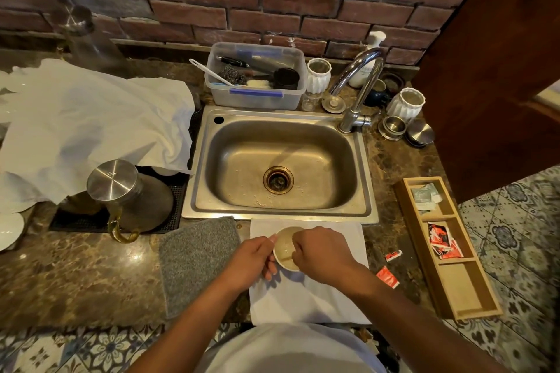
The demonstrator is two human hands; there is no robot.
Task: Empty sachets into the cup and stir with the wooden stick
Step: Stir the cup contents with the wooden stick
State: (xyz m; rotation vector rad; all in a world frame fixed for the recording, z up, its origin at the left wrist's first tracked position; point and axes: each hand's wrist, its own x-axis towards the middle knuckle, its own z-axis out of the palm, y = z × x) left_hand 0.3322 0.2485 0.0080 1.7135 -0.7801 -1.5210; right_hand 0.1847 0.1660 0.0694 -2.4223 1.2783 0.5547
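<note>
My left grip point(254, 257) steadies the cup point(285, 247) on the white cloth point(333, 236); my right grip point(321, 253) holds the wooden stick point(286, 258) in it.

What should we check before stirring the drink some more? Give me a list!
1. Small white cup sits on the white cloth: ok.
2. Left hand steadies the cup's side: ok.
3. Right hand holds the thin wooden stick in the cup: ok.
4. Torn red sachets lie emptied on the brown marble counter: cannot tell if empty.
5. Powder fully dissolved: cannot tell.
</note>
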